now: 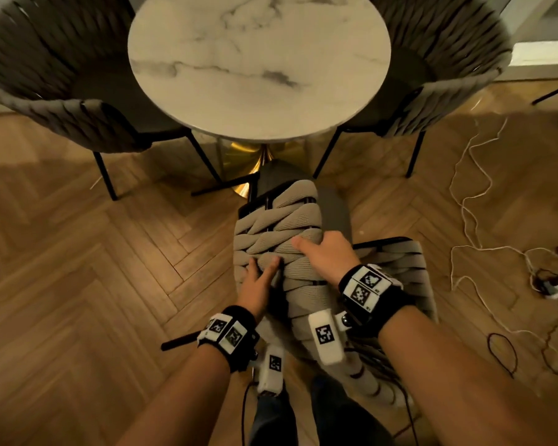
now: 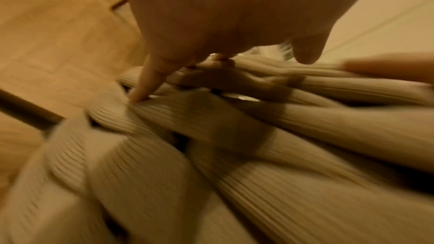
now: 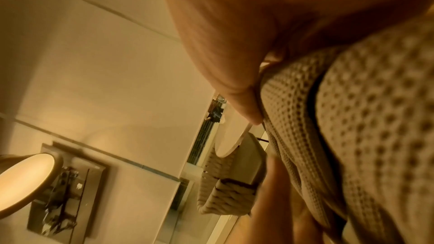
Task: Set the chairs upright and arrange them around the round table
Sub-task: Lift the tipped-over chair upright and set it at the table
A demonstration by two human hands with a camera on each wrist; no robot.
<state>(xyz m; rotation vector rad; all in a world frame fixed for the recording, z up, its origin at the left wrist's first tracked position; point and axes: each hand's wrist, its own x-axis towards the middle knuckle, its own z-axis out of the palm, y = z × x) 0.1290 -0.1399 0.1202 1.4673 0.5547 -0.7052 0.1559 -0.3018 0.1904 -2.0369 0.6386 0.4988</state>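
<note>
A woven beige chair [image 1: 281,220] lies tipped over on the wood floor just in front of the round marble table [image 1: 258,59], its black legs sticking out to the left. My left hand [image 1: 260,275] is on the woven back, fingers hooked into a gap between the bands [image 2: 281,155]. My right hand [image 1: 326,255] grips the back's upper right edge, thumb on top and fingers round the far side. The right wrist view shows that hand [image 3: 234,34] pressed on the weave [image 3: 364,118]. Two matching chairs stand upright, one left [image 1: 62,101] and one right [image 1: 448,75] of the table.
The table's gold pedestal base [image 1: 248,156] is close to the tipped chair's top. White and dark cables [image 1: 484,220] trail over the floor to the right. My legs stand right behind the chair. Open floor lies to the left.
</note>
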